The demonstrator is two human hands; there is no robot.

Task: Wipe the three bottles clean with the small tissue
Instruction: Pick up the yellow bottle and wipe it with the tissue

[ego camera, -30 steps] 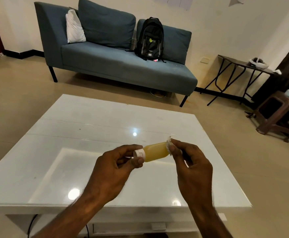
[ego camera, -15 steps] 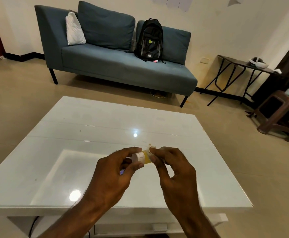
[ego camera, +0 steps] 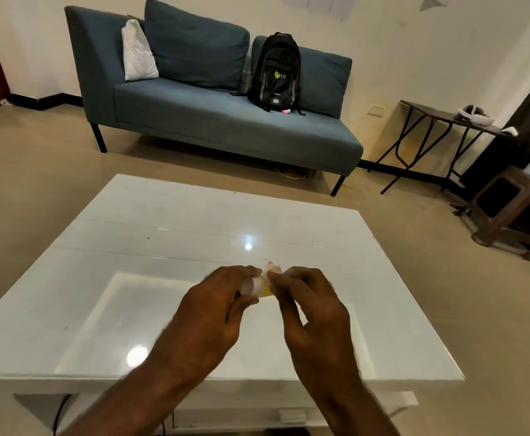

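A small yellow bottle point(ego camera: 265, 292) with a white cap lies sideways in the air above the white table point(ego camera: 169, 234). My left hand point(ego camera: 207, 322) grips it at the cap end. My right hand point(ego camera: 312, 313) covers most of the bottle's body and pinches a small white tissue point(ego camera: 271, 268) against it; only a scrap of tissue shows above the fingers. Just a sliver of yellow and the cap are visible between the hands. No other bottles are in view.
The glossy table has a drawer front point(ego camera: 292, 415) below its near edge. Beyond it stand a blue sofa point(ego camera: 226, 121) with a black backpack point(ego camera: 274, 70), a dark folding side table point(ego camera: 439, 121) and brown stools point(ego camera: 509, 209) at the right.
My right hand slid leftward along the bottle from its base toward the cap, covering the yellow body that showed a second ago. Both hands have drawn close together.
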